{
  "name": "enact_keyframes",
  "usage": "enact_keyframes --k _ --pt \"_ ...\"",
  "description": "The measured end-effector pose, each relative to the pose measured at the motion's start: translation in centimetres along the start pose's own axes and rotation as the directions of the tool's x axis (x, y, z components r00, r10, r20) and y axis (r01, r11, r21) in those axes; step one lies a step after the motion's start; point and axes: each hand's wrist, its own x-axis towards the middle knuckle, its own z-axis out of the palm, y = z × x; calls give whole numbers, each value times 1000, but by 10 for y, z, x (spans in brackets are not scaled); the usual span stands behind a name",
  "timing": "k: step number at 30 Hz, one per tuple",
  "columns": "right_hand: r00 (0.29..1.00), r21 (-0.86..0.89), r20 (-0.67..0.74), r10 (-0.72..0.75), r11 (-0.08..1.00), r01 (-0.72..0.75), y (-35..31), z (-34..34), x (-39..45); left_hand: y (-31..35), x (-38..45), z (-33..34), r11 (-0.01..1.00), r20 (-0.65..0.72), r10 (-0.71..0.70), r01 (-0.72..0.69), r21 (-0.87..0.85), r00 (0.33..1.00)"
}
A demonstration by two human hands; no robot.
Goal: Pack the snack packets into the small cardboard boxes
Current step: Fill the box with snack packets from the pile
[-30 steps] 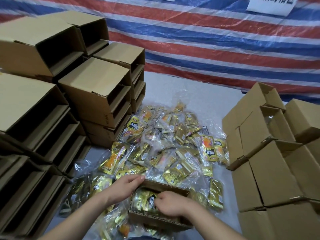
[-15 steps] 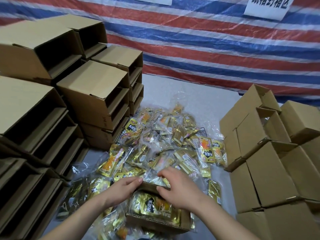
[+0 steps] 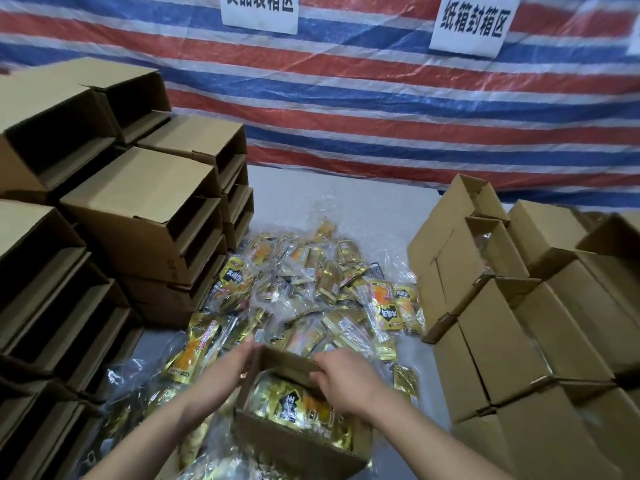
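A small open cardboard box (image 3: 298, 441) sits low in the middle of the view, with gold snack packets (image 3: 294, 407) inside it. My left hand (image 3: 230, 367) holds the box's far left corner, fingers against the far flap. My right hand (image 3: 341, 374) grips the far flap (image 3: 284, 362) from above, fingers curled over its edge. A loose heap of gold and orange snack packets (image 3: 311, 289) in clear wrap covers the grey table beyond the box.
Stacks of open empty cardboard boxes (image 3: 138, 216) lie on their sides at the left. Packed brown boxes (image 3: 512, 306) stand in rows at the right. A red, white and blue striped tarp (image 3: 381, 98) with white paper signs hangs behind the table.
My right hand came out of the box and moved onto its far flap. My left hand stayed at the far left corner. The view tilted upward and closer.
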Motion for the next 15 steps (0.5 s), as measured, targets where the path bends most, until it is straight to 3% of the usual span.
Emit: enact_keyframes --k 3,7,11,15 --pt "984 84 -144 108 992 -96 15 -43 -6 41 4 7 993 -85 57 -65 -99 995" --pt "905 197 -332 268 957 -211 39 -106 -9 103 5 43 976 -243 168 -195 -94 955" --pt "798 285 -459 391 915 -284 63 -161 -14 162 9 108 941 -134 284 -303 -149 949" --pt "725 278 -516 456 890 -362 89 -209 -24 221 32 151 933 -158 326 -344 -104 932"
